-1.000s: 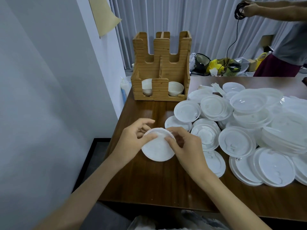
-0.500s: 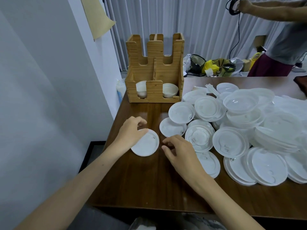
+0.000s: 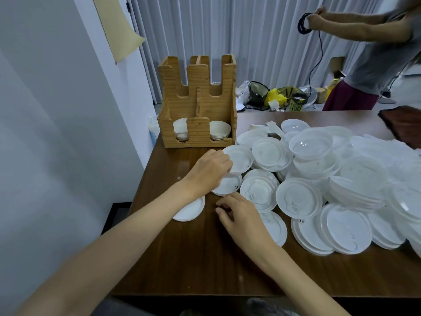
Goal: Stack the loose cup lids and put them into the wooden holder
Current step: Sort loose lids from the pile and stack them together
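- At the far left corner of the table (image 3: pixel 205 265), upright: wooden holder (image 3: pixel 198 142), with a short stack of small lids in the front left compartment (image 3: pixel 181 131) and another in the front right compartment (image 3: pixel 219 131).
- Across the right half of the table, out to its right edge: heap of loose cup lids (image 3: pixel 341 179), overlapping and partly nested.
- At the heap's left fringe, just in front of the holder: single lid (image 3: pixel 241 158) under the fingertips of the left hand (image 3: pixel 208 172). Fingers together, bent onto its near-left rim. Thumb hidden, so cannot tell whether pinched or merely touched.
- Under the left wrist, near the table's left edge: small lid stack (image 3: pixel 189 212), flat on the wood.
- Between those two: another flat lid (image 3: pixel 229 185), partly covered by the left hand.
- Toward the middle of the table: right hand (image 3: pixel 245 216), palm down, fingers loosely curled and slightly apart, holding nothing.
- Beyond the far edge: second person (image 3: pixel 376 65) with a black cable coil (image 3: pixel 304 23) in raised hands.
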